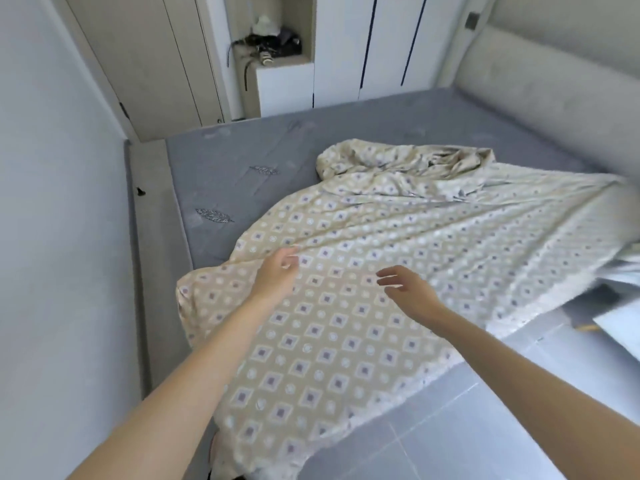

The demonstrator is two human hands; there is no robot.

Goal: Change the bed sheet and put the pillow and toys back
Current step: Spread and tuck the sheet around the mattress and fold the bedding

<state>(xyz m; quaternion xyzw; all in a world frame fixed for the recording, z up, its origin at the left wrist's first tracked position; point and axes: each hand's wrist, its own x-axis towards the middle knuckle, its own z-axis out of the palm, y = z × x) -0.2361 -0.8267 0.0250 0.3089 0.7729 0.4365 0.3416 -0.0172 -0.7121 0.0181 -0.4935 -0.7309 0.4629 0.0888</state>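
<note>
left hand (277,273) pinches sheet (346,341) fold | right hand (405,289) released, above sheet

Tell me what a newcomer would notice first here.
The beige diamond-patterned sheet dominates. It is spread crookedly over the grey mattress and bunched up toward the far side. Near its left edge the left hand pinches a fold, while the right hand hovers open just above the cloth.

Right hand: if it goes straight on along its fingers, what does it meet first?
The right hand points toward the left hand; probably the patterned sheet beneath comes first, otherwise that hand. Depth is unclear.
</note>
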